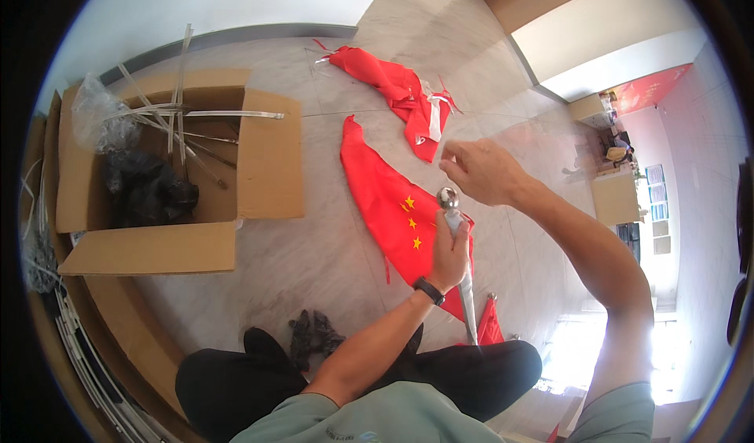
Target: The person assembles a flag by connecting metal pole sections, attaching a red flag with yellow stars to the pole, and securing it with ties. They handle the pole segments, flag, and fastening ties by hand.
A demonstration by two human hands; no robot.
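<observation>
My left hand (450, 250) is closed around a silvery flagpole (467, 301) just below its round metal ball finial (447, 198). The pole runs down towards my right knee. My right hand (484, 169) is raised beside the finial, fingers bent; whether it pinches anything small cannot be told. Beneath my left hand a red flag with yellow stars (383, 189) lies spread on the floor. Farther off lies a crumpled red cloth with a white strip (392, 83). By my right knee another red flag (490, 324) has a ball-tipped pole.
An open cardboard box (271, 148) at left holds clear plastic strips and black plastic. Dark gloves (312, 334) lie by my legs. A long carton with thin rods (88, 360) stands at lower left. Cabinets (615, 198) and a seated person are far right.
</observation>
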